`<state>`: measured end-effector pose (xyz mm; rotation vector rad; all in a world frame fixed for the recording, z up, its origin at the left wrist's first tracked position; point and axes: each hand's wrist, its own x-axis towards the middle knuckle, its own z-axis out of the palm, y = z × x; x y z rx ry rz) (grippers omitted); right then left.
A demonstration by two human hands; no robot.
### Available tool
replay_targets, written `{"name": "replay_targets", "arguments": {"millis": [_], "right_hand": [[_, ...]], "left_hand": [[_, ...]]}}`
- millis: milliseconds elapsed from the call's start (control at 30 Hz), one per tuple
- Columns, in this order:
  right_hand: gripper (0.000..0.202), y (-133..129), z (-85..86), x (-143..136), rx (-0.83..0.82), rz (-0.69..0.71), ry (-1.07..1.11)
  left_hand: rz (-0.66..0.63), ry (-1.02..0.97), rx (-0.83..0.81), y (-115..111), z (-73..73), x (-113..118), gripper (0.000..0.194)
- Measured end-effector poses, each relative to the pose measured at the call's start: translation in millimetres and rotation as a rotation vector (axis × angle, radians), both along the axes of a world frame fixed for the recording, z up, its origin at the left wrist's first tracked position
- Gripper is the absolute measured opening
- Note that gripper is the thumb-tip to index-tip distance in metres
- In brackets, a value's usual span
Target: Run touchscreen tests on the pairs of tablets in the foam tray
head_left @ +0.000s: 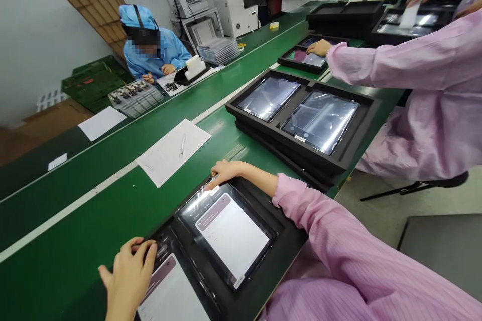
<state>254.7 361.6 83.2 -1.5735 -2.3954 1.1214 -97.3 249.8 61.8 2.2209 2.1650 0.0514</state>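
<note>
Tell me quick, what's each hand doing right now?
Left hand: open, holding nothing, fingers resting on the near tablet.
Right hand: open, holding nothing, fingertips on the far corner of the second tablet.

a long green table (pixel 113 210) is crossed lengthwise by a white line (pixel 75 205). a black tray (pixel 263 271) is set at its near edge, a stack of trays (pixel 301 150) farther along. a sheet (pixel 165 155) with a pen (pixel 183 144) is laid between line and edge.

Paper sheet (pixel 171 150) with pen (pixel 183 145)
</note>
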Motion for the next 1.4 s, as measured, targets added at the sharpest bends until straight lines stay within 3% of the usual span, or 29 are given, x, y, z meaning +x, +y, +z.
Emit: {"name": "replay_targets", "arguments": {"millis": [200, 300, 467, 600, 700, 833, 900, 1033, 1167, 1400], "right_hand": [[0.074, -7.0, -4.8, -3.7, 0.034, 0.052, -0.020], [0.086, -19.9, -16.6, -11.7, 0.160, 0.067, -0.116], [0.064, -31.4, -41.4, -11.5, 0.275, 0.013, -0.099], [0.017, -31.0, -49.1, -5.3, 0.334, -0.043, -0.019], [0.035, -41.1, -44.1, 2.6, 0.416, -0.103, 0.065], [0.036, -81.7, -41.7, 21.5, 0.546, -0.067, 0.269], [0.040, -108.1, -49.6, 30.7, 0.584, -0.009, 0.380], [0.053, -143.6, -75.1, 39.6, 0.663, -0.026, 0.357], [0.057, -147.3, -89.0, 36.5, 0.672, 0.038, 0.326], [0.052, -144.8, -83.4, 36.6, 0.795, 0.082, 0.293]], "left_hand": [[-0.101, 0.064, -0.118, -5.5, 1.0, -16.6, 0.050], [-0.097, 0.084, -0.129, -7.4, 0.6, -17.1, 0.055], [-0.084, 0.033, -0.087, -10.7, 2.5, -6.8, 0.033], [-0.008, -0.023, 0.019, -12.5, -0.9, 4.2, 0.031], [0.044, -0.051, 0.038, -18.5, -3.5, 9.9, 0.038], [-0.029, -0.091, -0.033, -35.0, -3.5, 8.5, 0.035], [-0.076, -0.107, -0.085, -43.3, -3.9, 5.0, 0.045], [-0.135, -0.127, -0.169, -52.8, -6.7, -1.4, 0.084], [-0.172, -0.156, -0.230, -56.1, -7.9, -2.4, 0.103], [-0.187, -0.110, -0.303, -57.6, -6.9, 3.3, 0.121]]}}
